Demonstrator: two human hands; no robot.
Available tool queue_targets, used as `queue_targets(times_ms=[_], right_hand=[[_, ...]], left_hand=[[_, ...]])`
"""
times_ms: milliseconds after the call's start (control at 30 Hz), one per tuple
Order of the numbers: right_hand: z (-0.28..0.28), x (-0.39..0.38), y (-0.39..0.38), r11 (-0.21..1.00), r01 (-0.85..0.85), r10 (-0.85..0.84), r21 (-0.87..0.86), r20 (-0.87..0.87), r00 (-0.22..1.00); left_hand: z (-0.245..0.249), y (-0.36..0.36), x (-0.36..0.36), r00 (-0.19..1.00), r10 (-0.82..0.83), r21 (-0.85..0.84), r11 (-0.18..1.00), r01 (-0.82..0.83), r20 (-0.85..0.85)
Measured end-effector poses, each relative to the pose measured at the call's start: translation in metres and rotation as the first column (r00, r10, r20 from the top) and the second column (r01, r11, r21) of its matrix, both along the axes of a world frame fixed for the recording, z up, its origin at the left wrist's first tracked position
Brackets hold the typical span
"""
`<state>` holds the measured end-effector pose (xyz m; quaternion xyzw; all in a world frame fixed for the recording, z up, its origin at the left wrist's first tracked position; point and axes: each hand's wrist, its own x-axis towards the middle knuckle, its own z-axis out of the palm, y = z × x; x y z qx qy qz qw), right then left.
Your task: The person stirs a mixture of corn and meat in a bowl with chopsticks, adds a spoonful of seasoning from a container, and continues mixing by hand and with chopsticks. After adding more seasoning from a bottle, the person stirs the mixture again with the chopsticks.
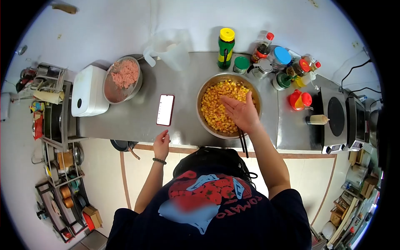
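Observation:
My right hand (241, 112) is over the near right part of a steel bowl (199, 109) of yellow corn-like pieces (216, 104). Its fingers are stretched out with the palm up, and nothing is in it. Dark chopsticks (243, 143) lean over the bowl's near rim, partly under that hand. At the counter's front edge is my left hand (161, 143), near a phone (165, 110) with a lit white screen; its fingers are partly curled, with a finger and the thumb apart and nothing held.
Raw minced meat lies in a metal bowl (136, 88) beside a white appliance (88, 91). A clear pitcher (174, 52), a yellow-capped bottle (225, 50) and several jars line the wall. Right are a squeeze bottle (318, 120) and a cooktop (334, 133).

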<state>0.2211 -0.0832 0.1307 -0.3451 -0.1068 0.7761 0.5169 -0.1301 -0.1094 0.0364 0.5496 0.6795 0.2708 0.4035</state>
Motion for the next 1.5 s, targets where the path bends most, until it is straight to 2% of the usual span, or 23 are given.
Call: queue_targets(times_ms=[133,233,300,333,400,500,567,667,700,733,800,867,933,967,1000,1067,1200,1267,1300,1333,1400,1467,1500], right_hand=[[0.033,0.013,-0.011,0.993,0.0,0.035,0.115,-0.305,0.952],[0.088,0.005,-0.033,0.899,-0.033,0.128,0.436,-0.191,0.973],[0.142,0.0,-0.06,0.668,-0.254,0.187,0.7,0.172,0.967],[0.157,-0.006,-0.067,0.667,-0.252,0.181,0.701,0.176,0.968],[0.183,-0.02,-0.077,0.141,-0.105,0.274,0.984,0.063,0.96],[0.206,-0.041,-0.087,0.085,0.0,0.292,0.996,-0.024,0.956],[0.205,-0.064,-0.083,-0.264,0.227,-0.153,0.937,-0.274,0.95],[0.205,-0.066,-0.095,-0.224,0.337,-0.241,0.915,-0.387,0.89],[0.207,-0.055,-0.083,-0.314,0.297,-0.159,0.902,-0.358,0.92],[0.203,-0.04,-0.082,-0.31,0.305,-0.157,0.901,-0.364,0.918],[0.186,-0.004,-0.09,-0.192,-0.04,-0.161,0.981,0.008,0.987],[0.153,0.005,-0.095,-0.036,0.16,-0.349,0.986,-0.163,0.923],[0.131,0.055,-0.107,0.576,-0.132,-0.472,0.807,0.46,0.752],[0.112,0.079,-0.101,0.67,-0.359,-0.388,0.649,0.719,0.576],[0.088,0.078,-0.104,0.808,-0.431,-0.295,0.402,0.909,0.295],[0.003,0.075,-0.114,0.78,-0.622,-0.392,0.065,0.826,-0.404],[-0.048,0.039,-0.115,0.656,-0.744,-0.508,0.128,0.804,-0.309],[-0.045,0.033,-0.096,0.679,-0.727,-0.275,-0.103,0.882,-0.382],[-0.032,0.04,-0.09,0.742,-0.664,-0.333,0.092,0.91,-0.246],[-0.015,0.045,-0.085,0.738,-0.669,-0.327,0.085,0.913,-0.245],[0.019,0.055,-0.078,0.898,-0.352,-0.288,0.265,0.958,-0.014],[0.032,0.071,-0.077,0.903,-0.182,-0.362,0.388,0.918,0.162],[0.028,0.078,-0.075,0.929,-0.116,-0.336,0.352,0.931,0.142]], left_hand=[[-0.011,0.006,0.003,0.999,-0.038,0.024,0.999,0.038,0.027],[-0.006,0.008,0.012,0.998,-0.052,0.012,0.999,0.052,0.033],[0.003,0.009,0.021,0.998,-0.064,0.003,0.998,0.064,0.003],[-0.001,0.011,0.021,0.998,-0.07,0.006,0.998,0.07,0.007],[-0.009,0.013,0.023,0.995,-0.094,0.024,0.995,0.093,0.03],[-0.007,0.018,0.031,0.989,-0.148,-0.005,0.989,0.148,0.022],[-0.012,0.021,0.035,0.982,-0.188,0.014,0.982,0.188,0.012],[-0.018,0.023,0.045,0.979,-0.191,0.012,0.982,0.19,0.068],[-0.019,0.022,0.046,0.977,-0.202,0.025,0.979,0.201,0.064],[-0.016,0.021,0.046,0.976,-0.211,0.039,0.977,0.209,0.054],[-0.014,0.021,0.048,0.977,-0.208,0.013,0.978,0.208,0.033],[-0.016,0.02,0.049,0.98,-0.187,0.034,0.982,0.185,0.068],[-0.005,0.019,0.052,0.983,-0.178,0.022,0.984,0.177,0.036],[-0.003,0.018,0.052,0.985,-0.173,0.03,0.985,0.172,0.023],[-0.001,0.017,0.054,0.985,-0.17,0.037,0.985,0.169,0.012],[0.003,0.018,0.058,0.987,-0.16,0.021,0.987,0.16,0.014],[0.008,0.037,0.073,0.984,-0.178,-0.031,0.983,0.179,0.008],[0.002,0.054,0.083,0.979,-0.203,0.059,0.978,0.201,0.019],[0.001,0.065,0.089,0.98,-0.197,0.052,0.979,0.195,0.022],[0.001,0.075,0.096,0.975,-0.221,0.073,0.972,0.222,-0.024],[0.006,0.087,0.109,0.968,-0.242,0.086,0.965,0.247,-0.063],[0.012,0.094,0.121,0.957,-0.278,0.136,0.948,0.287,-0.085],[0.01,0.097,0.124,0.957,-0.285,0.103,0.952,0.29,-0.063]])
